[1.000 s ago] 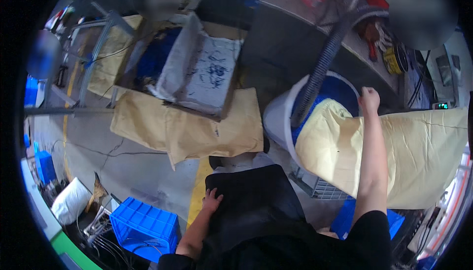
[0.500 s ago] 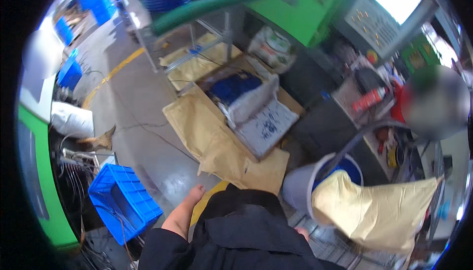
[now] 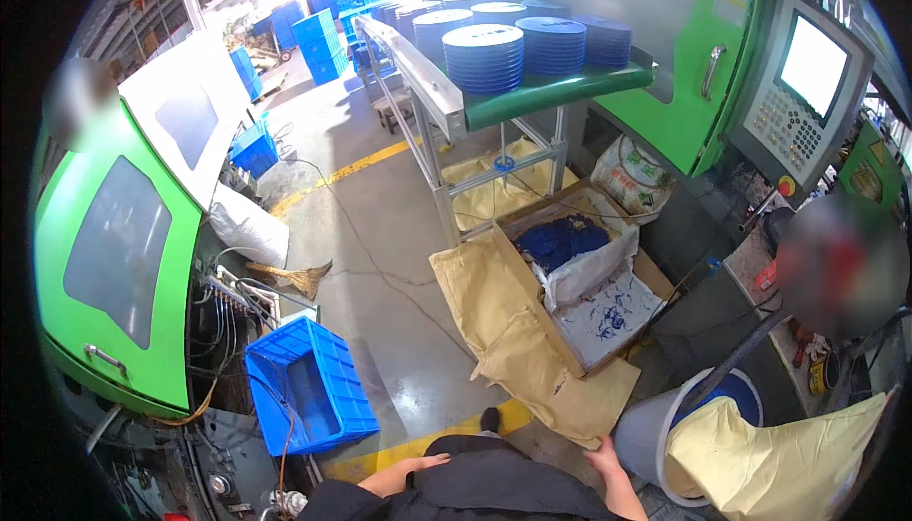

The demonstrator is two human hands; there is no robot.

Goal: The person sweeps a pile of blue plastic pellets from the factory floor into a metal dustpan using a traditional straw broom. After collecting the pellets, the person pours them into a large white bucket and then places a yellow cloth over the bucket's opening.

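My left hand is close against my black clothing, with its fingers stretched out and nothing in it. To the right of my body, my right hand hangs with fingers loosely apart. It overlaps the lower edge of a tan paper sack lying on the floor; whether it touches the sack cannot be made out. Beside that hand stands a grey-white bucket with blue material inside. A pale yellow sack drapes over the bucket's rim, and a dark hose runs into it.
Ahead, a green conveyor carries stacks of blue discs. An open cardboard box holds blue scraps. A blue crate and a broom are on the left. Green machines and a control panel flank the area.
The view has tilted up and levelled, showing the disc stacks. My left hand has drawn in from the left towards my body. My right hand, barely visible before, now shows beside the bucket.
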